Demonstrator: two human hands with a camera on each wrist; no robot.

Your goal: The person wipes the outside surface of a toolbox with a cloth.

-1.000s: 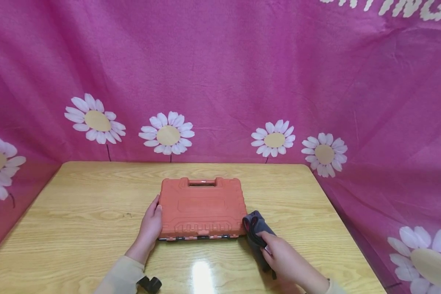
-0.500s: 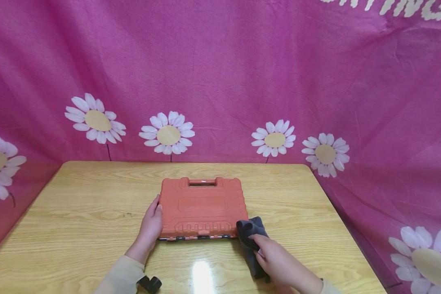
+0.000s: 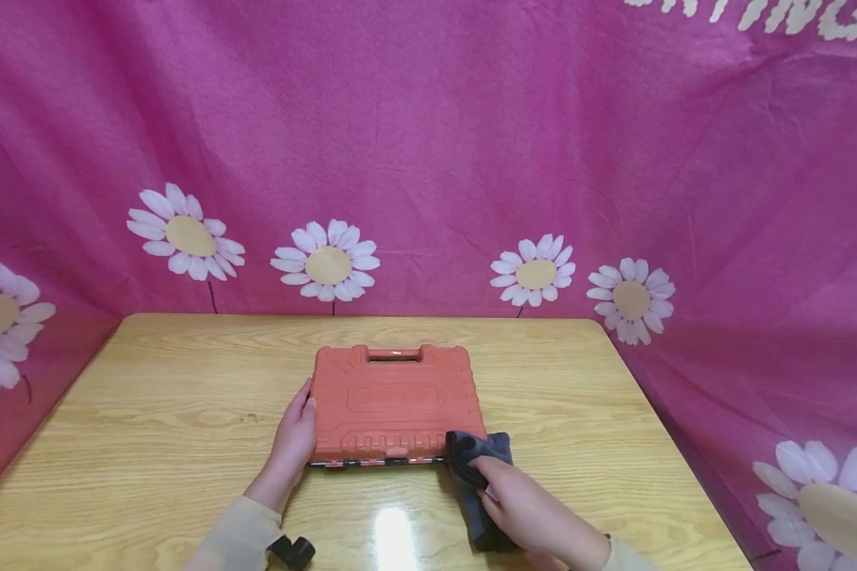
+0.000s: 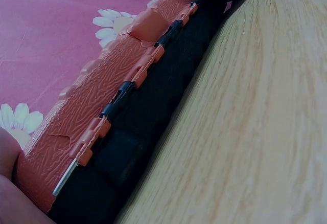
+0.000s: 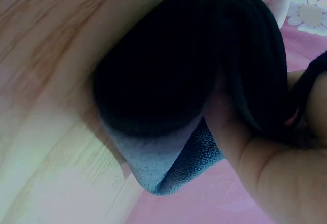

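An orange plastic tool case (image 3: pixel 394 396) with a carry handle lies flat on the wooden table, its black lower half showing in the left wrist view. Against the case's left side rests my left hand (image 3: pixel 293 436), fingers fairly straight along the edge. My right hand (image 3: pixel 524 500) pinches a folded dark grey cloth (image 3: pixel 489 519) between thumb and fingers. That cloth drapes over the front right corner of the case and hides it. Up close in the right wrist view, the cloth's dark fold (image 5: pixel 153 75) bulges near the wood, with a lighter grey part beneath.
The pale wooden table (image 3: pixel 186 381) extends around the case on every side. Behind and beside it hangs a magenta curtain (image 3: pixel 428 159) printed with white daisies. A small black device (image 3: pixel 293 553) is strapped at the left wrist.
My right hand has shifted left and slightly downward with the cloth, which now covers more of the case's front right corner. The left hand and case look still.
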